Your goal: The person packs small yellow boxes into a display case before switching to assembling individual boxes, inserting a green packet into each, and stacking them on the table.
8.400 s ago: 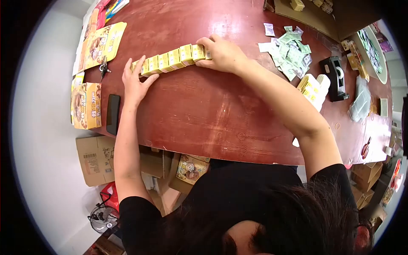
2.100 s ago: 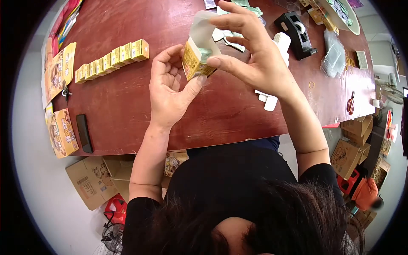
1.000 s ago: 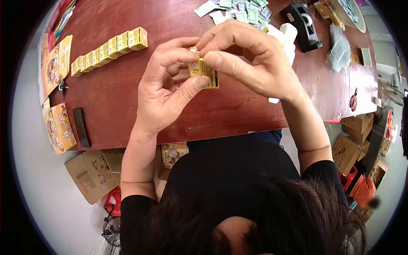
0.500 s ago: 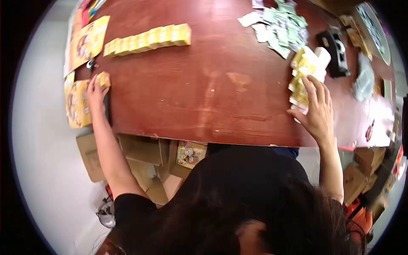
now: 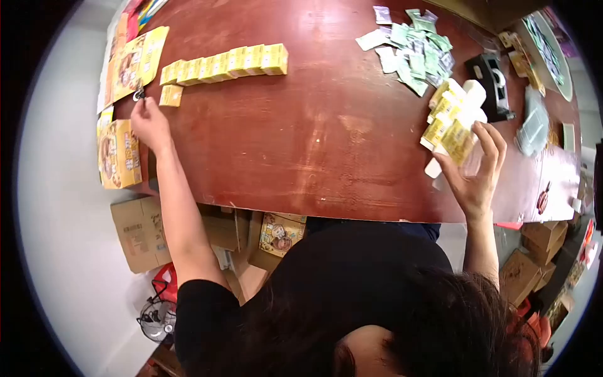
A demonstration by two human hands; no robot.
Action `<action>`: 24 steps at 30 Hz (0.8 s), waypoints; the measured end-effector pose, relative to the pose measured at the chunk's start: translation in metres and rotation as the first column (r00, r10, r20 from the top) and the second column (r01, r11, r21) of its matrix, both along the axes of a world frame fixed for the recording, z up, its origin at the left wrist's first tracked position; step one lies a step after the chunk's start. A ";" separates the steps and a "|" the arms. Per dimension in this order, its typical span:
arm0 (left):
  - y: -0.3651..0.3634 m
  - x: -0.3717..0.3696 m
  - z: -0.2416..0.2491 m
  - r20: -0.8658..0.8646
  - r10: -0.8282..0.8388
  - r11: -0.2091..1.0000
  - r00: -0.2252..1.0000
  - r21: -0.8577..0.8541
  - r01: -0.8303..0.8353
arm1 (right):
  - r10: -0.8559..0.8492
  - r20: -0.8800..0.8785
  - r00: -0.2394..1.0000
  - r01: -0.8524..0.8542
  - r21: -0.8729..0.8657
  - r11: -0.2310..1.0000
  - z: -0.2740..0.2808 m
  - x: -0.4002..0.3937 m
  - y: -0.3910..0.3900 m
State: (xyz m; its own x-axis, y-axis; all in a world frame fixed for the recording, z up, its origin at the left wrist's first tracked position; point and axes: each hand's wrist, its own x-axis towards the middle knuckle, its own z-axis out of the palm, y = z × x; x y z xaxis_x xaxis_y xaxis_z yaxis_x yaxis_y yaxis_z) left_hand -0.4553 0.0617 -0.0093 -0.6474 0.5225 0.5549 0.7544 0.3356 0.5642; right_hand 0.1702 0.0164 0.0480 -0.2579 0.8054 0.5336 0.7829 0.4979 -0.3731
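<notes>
Fingers [image 5: 487, 139] of the right hand [image 5: 475, 176] curl around a flat yellow carton [image 5: 460, 143] lifted just off the heap of flattened cartons [image 5: 452, 110] near the right edge of the desk [image 5: 314, 138]; how tightly they press is hard to make out, since the palm faces away and the carton blurs into the heap behind it. The left hand [image 5: 147, 122] lies at the far left edge of the desk with its fingers bunched and turned from the camera, so I cannot tell whether they pinch anything; a single small yellow box [image 5: 171, 95] sits just beside them, apart from the row of yellow boxes [image 5: 226, 61] above it. Green sachets [image 5: 414, 44] spread near the top, cut off by the lens rim, and a black tape dispenser [image 5: 493, 85] stands to the right of the heap. Between the 2 hands the desk shows a broad bare stretch of red-brown surface
</notes>
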 end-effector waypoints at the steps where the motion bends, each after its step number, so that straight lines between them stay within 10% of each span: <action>1: -0.002 0.043 0.012 0.124 -0.105 0.986 0.987 0.140 0.088 | 0.059 -0.036 0.998 -0.058 0.022 0.998 0.006 -0.006 0.001; 3: -0.012 0.149 0.037 0.634 -0.508 0.857 0.583 0.305 0.415 | 0.221 -0.120 0.968 -0.214 0.071 0.974 0.016 -0.031 0.004; 5: -0.031 0.243 0.050 0.750 -0.446 0.475 -0.488 0.660 0.582 | 0.440 -0.273 0.856 -0.393 0.211 0.895 0.012 -0.060 0.013; 7: -0.044 0.303 0.041 0.644 -0.280 0.296 -0.712 0.763 0.574 | 0.532 -0.252 0.808 -0.480 0.242 0.843 0.022 -0.083 0.015; 11: -0.039 0.331 0.056 0.485 -0.227 0.316 -0.845 0.857 0.407 | 0.590 -0.272 0.760 -0.525 0.277 0.805 0.022 -0.090 0.020; 15: -0.036 0.328 0.065 0.737 -0.267 0.330 -0.621 0.675 0.659 | 0.544 -0.390 0.743 -0.513 0.189 0.837 0.036 -0.085 0.023; 17: -0.038 0.328 0.077 0.826 -0.372 0.288 -0.424 0.537 0.793 | 0.505 -0.167 0.847 -0.512 -0.003 0.859 0.040 -0.073 0.030; 24: -0.054 0.327 0.072 0.685 -0.706 0.252 -0.181 0.482 0.839 | 0.461 -0.253 0.851 -0.517 -0.245 0.820 0.025 -0.072 0.029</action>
